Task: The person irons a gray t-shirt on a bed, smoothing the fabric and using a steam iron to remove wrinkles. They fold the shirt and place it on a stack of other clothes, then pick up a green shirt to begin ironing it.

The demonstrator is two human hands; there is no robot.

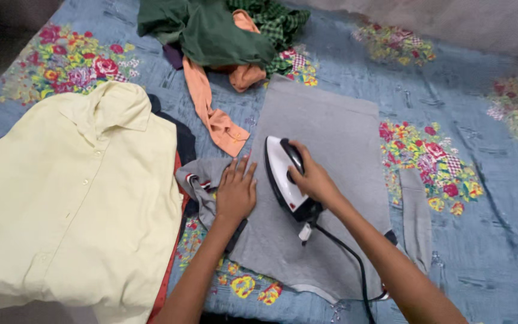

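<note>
While right hand (309, 177) grips iron (284, 174), left hand (235, 191) flat, open at 9 o'clock holds grey shirt (325, 132) taut; keep fingers clear

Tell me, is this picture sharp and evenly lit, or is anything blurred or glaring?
Head view: light is soft and even, with no glare on the white iron; only a faint shadow under the right hand. The left hand on the grey garment looks sharp, as does the yellow shirt; the top corners look dim and hazy.
</note>
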